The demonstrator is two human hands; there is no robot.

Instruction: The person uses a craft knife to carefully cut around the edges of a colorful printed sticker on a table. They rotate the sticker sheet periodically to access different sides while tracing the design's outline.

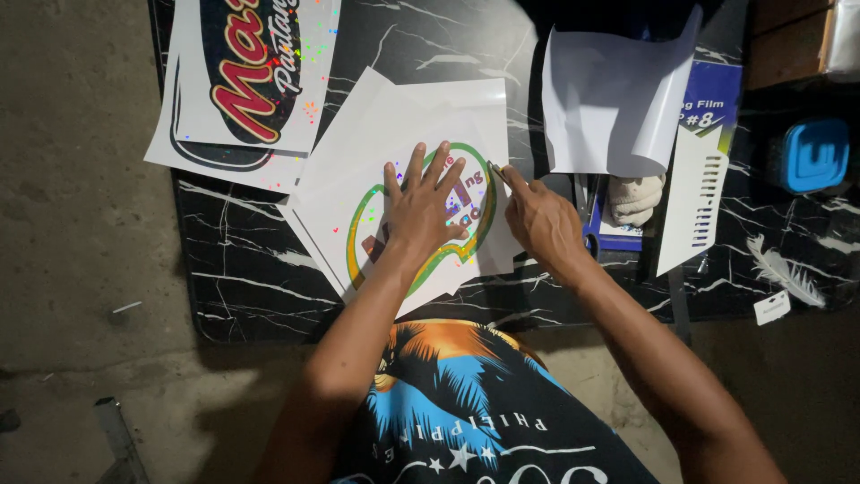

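My left hand (421,204) lies flat with fingers spread on a white printed sheet (358,170) that bears a green and yellow outlined design. It presses the sheet down on the black marble-patterned table (242,269). My right hand (537,220) is closed around a thin metal tool (495,170), probably a small blade. Its tip touches the sheet's right side by the design's edge.
A larger printed sheet (242,81) with red lettering lies at the back left. A curled white sheet (614,99) and a blue film package (708,125) sit at the right, with a pale glove (634,199), a blue box (813,154) and a white feather (788,273). The floor is concrete.
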